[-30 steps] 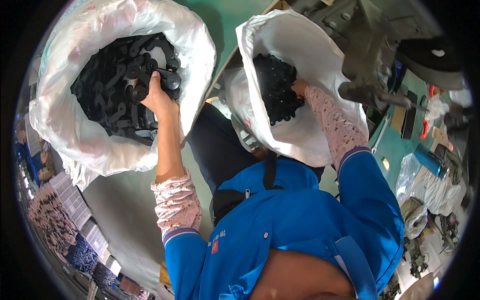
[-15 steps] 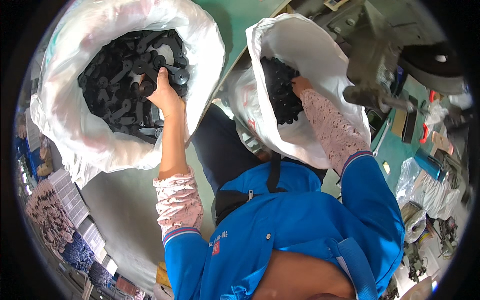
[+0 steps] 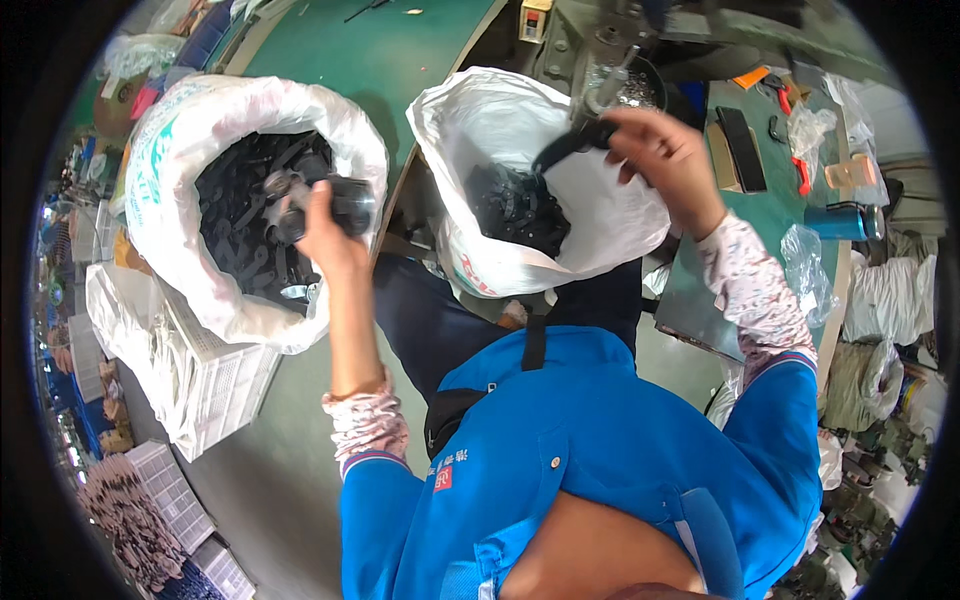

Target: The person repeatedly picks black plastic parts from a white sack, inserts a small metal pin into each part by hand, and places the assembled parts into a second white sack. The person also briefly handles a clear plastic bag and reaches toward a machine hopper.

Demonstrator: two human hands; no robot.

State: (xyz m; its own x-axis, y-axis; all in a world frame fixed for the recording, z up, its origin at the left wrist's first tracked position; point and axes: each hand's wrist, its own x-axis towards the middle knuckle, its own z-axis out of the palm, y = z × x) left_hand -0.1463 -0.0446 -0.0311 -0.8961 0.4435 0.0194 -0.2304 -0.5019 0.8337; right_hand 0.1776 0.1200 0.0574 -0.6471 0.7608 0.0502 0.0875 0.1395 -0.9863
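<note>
My left hand (image 3: pixel 332 232) is closed round several black parts with round ends (image 3: pixel 350 203), over the mouth of the left white sack (image 3: pixel 265 103). Many loose black parts of a long, flat shape (image 3: pixel 240 240) fill that sack. My right hand (image 3: pixel 668 165) is raised, its fingers closed on a long, dark, slightly curved black part (image 3: pixel 568 146) that points left. The hand is a little blurred, beside a metal machine (image 3: pixel 605 90). Below the held part, the right white sack (image 3: pixel 455 115) stands open with a heap of small black pieces (image 3: pixel 510 210) inside.
A green bench (image 3: pixel 370 55) lies beyond the sacks. Right of the machine, another bench holds red-handled tools (image 3: pixel 800 175), a dark flat case (image 3: pixel 740 150) and a blue bottle (image 3: pixel 838 222). A white plastic crate (image 3: pixel 235 385) stands beneath the left sack.
My right hand has come up out of the right sack, toward the machine, with a black part in its fingers. My left hand stays at the left sack; the view has shifted.
</note>
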